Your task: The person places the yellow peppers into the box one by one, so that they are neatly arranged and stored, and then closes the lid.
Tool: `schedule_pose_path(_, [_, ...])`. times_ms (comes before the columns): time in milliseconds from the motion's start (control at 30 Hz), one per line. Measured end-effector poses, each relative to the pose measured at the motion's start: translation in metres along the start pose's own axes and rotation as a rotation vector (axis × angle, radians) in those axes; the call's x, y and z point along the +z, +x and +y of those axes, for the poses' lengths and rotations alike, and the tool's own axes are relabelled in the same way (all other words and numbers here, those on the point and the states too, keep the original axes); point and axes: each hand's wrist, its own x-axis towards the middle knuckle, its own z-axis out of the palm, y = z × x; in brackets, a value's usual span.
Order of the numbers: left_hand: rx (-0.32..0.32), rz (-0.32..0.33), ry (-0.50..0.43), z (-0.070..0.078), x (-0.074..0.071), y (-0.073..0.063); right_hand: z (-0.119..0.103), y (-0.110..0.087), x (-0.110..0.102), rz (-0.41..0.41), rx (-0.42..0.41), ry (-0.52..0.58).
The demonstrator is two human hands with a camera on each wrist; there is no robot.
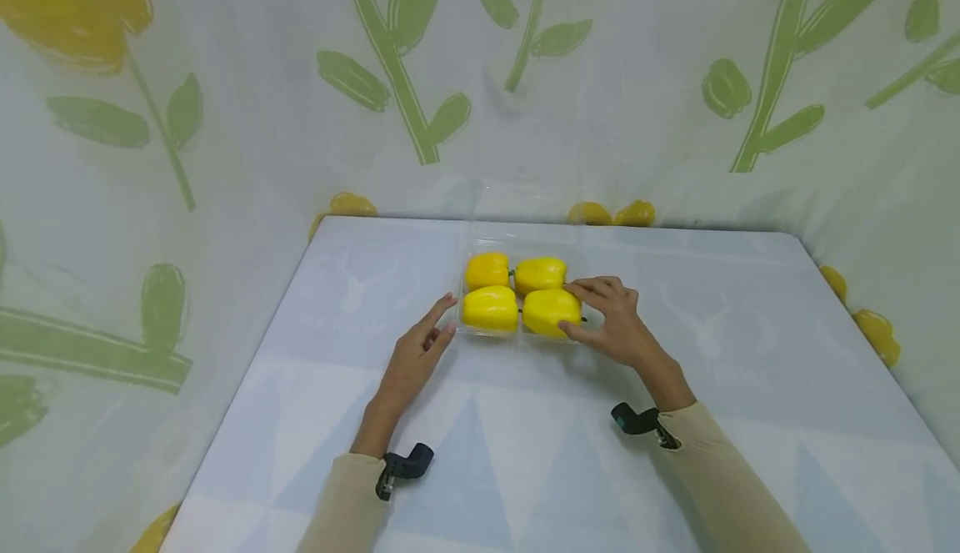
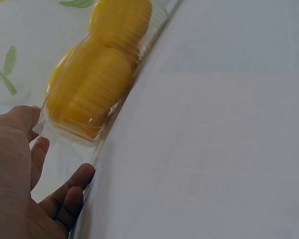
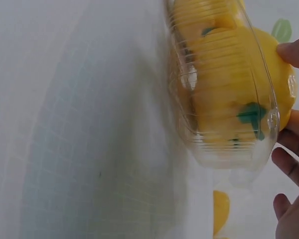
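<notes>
A clear plastic clamshell box [image 1: 459,319] holds several yellow bell peppers with green stems, in two rows. Its transparent lid [image 1: 525,211] stands raised at the back. In the front right corner lies a yellow bell pepper [image 1: 543,309], which my right hand [image 1: 618,324] grips between thumb and fingers; the right wrist view shows this pepper [image 3: 259,74] within the box wall. At the box's left side my left hand [image 1: 416,357] touches the rim with a fingertip, its other fingers loose. The left wrist view shows that hand [image 2: 20,169] beside the box's corner.
The box sits near the back edge of a pale table [image 1: 360,486] with a blue triangle pattern. Behind and beside it hangs a white cloth [image 1: 255,119] printed with yellow flowers and green leaves. Black wrist cameras [image 1: 408,461] sit at both sleeves.
</notes>
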Motion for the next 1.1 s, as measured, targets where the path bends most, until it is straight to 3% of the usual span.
schedule_pose_path(300, [-0.017,-0.019,-0.018,0.005,0.004,0.002,0.005,-0.008,0.006,-0.030,0.074,0.021])
schedule_pose_path(600, [-0.021,0.006,-0.001,-0.001,0.002,-0.001,0.009,-0.009,0.016,-0.004,0.055,0.081])
schedule_pose_path(867, [-0.029,-0.005,-0.021,-0.003,0.002,-0.003,0.008,-0.013,0.016,-0.043,0.111,0.176])
schedule_pose_path(967, [-0.026,-0.004,-0.019,-0.001,0.001,-0.003,0.009,-0.013,0.016,0.016,0.150,0.241])
schedule_pose_path(1100, [-0.018,-0.002,-0.014,0.002,0.000,-0.001,0.014,-0.010,0.018,0.197,0.225,0.338])
